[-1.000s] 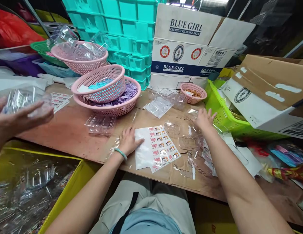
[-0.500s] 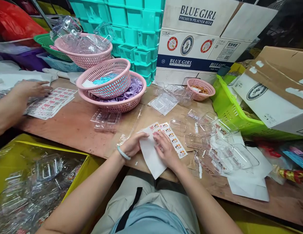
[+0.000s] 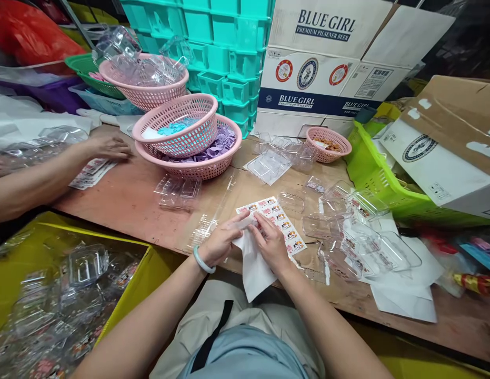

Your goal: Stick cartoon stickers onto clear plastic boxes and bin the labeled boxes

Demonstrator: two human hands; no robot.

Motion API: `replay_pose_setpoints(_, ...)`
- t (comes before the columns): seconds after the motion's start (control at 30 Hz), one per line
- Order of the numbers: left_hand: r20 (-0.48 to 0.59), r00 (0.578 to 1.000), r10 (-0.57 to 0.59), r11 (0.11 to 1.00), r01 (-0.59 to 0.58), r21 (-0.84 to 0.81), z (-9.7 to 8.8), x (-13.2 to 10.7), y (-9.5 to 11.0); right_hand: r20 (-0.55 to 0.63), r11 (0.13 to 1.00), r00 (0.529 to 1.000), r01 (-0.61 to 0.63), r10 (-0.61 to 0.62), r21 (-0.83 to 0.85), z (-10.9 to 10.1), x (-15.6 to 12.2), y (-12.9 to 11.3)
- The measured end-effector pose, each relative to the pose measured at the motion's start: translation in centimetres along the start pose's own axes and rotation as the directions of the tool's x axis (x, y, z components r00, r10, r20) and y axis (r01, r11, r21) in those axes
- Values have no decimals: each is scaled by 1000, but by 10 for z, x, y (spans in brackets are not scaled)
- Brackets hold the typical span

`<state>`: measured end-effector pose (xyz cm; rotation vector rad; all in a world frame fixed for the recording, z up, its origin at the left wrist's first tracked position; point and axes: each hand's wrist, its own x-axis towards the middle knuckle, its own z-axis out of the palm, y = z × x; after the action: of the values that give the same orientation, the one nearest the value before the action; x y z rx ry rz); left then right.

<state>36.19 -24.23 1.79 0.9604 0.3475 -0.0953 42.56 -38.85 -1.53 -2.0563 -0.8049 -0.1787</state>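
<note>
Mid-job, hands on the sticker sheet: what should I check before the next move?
1. Grip: left hand pinches the sticker sheet at its edge: ok.
2. Contact: right hand has fingertips on the sheet: ok.
3. A sticker lifted free: cannot tell.
4. Printed stickers on the sheet: ok.
5. A clear box lies just beyond the sheet: ok.
6. The co-worker's hand is well apart from the sheet: ok.
</note>
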Motion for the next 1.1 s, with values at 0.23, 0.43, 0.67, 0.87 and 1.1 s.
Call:
replay_pose_setpoints(0.23,-5,1000,-11,1000,10,-15,6,3,2,-44,993,996,77,-81,-92,-11,0,-2)
replay_pose_setpoints(0.43,-55,997,50,998,-49,28,8,6,-1,-76,995,997,-21,28,97,-5,-1,0)
replay_pose_setpoints(0.67,-70,997,-10,998,6,-61,9,5,0,-98,991,992,-68,80,118,-6,-1,4)
replay_pose_setpoints(0.87,-124,991,-45,993,32,-110,6,9,0,-29,998,999,-21,23,57,-5,-3,8)
replay_pose_setpoints(1.1,-99,995,8,999,-13,-51,5,12,-6,-27,946,982,-172,186,274,-3,-2,3)
